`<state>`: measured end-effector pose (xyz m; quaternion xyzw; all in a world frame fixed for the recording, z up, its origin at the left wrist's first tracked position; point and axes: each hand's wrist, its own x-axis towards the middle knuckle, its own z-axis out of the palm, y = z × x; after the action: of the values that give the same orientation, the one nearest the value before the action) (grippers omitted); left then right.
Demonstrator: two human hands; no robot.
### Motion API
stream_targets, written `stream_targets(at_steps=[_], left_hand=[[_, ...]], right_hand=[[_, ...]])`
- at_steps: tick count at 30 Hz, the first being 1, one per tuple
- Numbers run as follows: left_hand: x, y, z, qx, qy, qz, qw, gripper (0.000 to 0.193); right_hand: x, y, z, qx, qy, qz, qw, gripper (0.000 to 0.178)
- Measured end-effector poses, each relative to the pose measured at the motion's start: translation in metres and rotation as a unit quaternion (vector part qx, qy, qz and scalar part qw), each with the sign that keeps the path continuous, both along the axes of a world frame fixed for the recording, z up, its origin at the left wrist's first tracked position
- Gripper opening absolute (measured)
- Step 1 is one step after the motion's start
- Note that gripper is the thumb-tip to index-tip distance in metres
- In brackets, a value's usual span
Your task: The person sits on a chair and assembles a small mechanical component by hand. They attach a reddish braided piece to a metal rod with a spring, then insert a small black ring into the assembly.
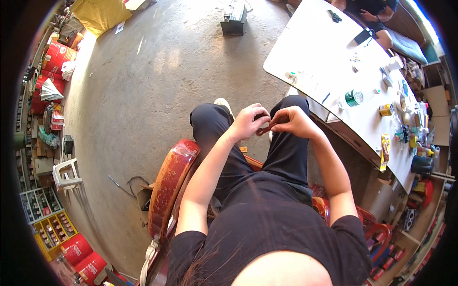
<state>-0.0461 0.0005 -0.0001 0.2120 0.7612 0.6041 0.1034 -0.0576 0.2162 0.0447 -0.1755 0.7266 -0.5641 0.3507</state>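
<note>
Nearest noted: a worn red armrest at my left. Above my dark trousers, my right grip is pinched, thumb against finger, on a small brown piece. My left grip is curled just beside it; whether it clamps the piece, I cannot tell. Rightward, the white counter carries a green-labelled bottle. Farthest: a dark box on the concrete floor.

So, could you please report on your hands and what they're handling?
Right hand pinching small brown item, kind unclear. Left hand curled close beside it. White table off to the right, not in the way.
</note>
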Motion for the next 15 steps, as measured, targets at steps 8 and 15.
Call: stream_targets(at_steps=[8, 15], left_hand=[[0.015, 0.015, -0.021, 0.217, -0.229, 0.080, 0.946, 0.019], [0.018, 0.017, -0.008, -0.027, 0.007, 0.108, 0.994, 0.010]], right_hand=[[0.006, -0.011, -0.034, -0.210, -0.151, -0.299, 0.919, 0.016], [0.018, -0.029, -0.024, 0.004, 0.220, -0.356, 0.908, 0.009]])
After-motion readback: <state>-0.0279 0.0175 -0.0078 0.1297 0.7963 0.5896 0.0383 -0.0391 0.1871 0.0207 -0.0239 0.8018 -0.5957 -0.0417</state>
